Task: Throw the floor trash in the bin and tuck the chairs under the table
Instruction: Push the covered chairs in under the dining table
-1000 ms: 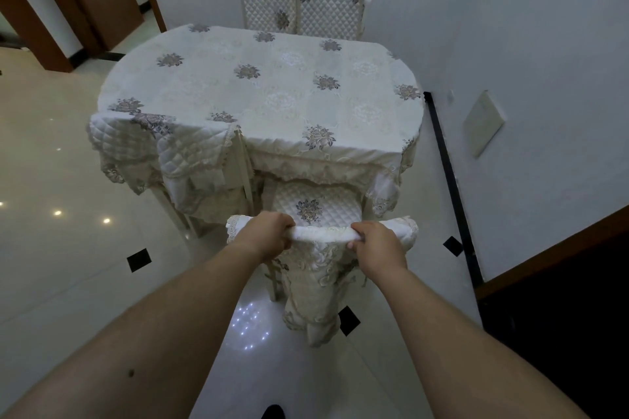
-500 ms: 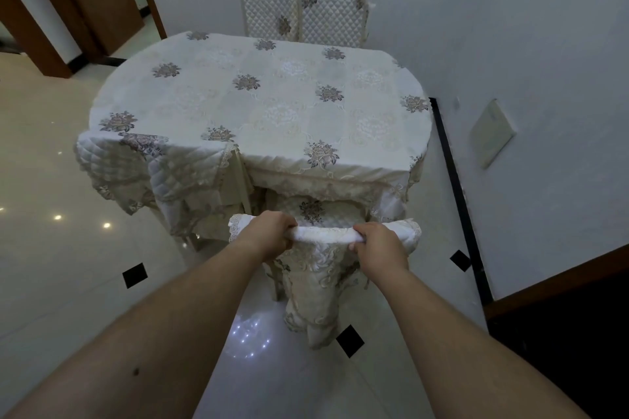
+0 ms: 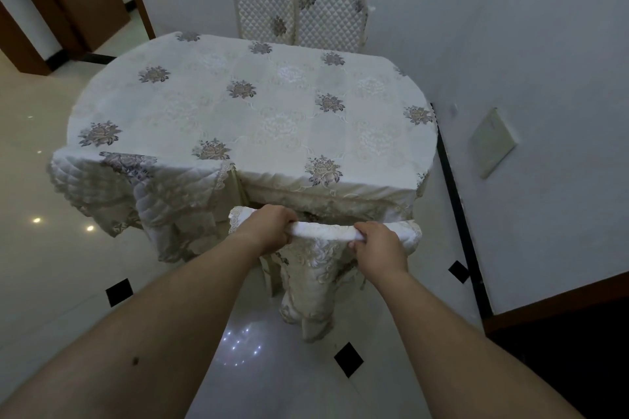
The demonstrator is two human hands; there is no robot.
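A dining table under a cream flowered cloth fills the middle of the view. At its near edge stands a chair in a cream lace cover; its seat is hidden under the tabletop. My left hand and my right hand both grip the top rail of its backrest. A second covered chair is at the table's near left corner. Two quilted chair backs rise behind the far edge. No trash or bin is in view.
A white wall with a black skirting strip runs close along the table's right side. A dark wooden piece sits at the lower right. Glossy pale floor spreads to the left, with a wooden door frame at the top left.
The chair has slid forward under the table with both hands on its backrest; its quilted seat, visible before, is now hidden beneath the tabletop.
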